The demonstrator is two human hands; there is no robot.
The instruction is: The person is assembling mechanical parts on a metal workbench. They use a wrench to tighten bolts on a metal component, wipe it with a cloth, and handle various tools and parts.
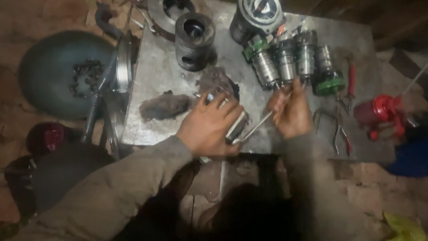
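My left hand [208, 127] grips a short shiny metal cylinder part [237, 126] near the front edge of a grey metal plate [156, 76]. My right hand [290, 111] holds a thin metal rod-like tool [258, 127] whose tip reaches the cylinder's end. Just beyond my right hand lies a row of several ribbed metal spool parts [285, 58], some with green ends.
A dark round housing [195, 40] and a larger pump body [258, 15] stand at the back. Grey rags [164, 106] lie left of my hands. Red-handled pliers [341, 129] and a red oil can [383, 111] are at the right. A dark basin [49, 71] sits left.
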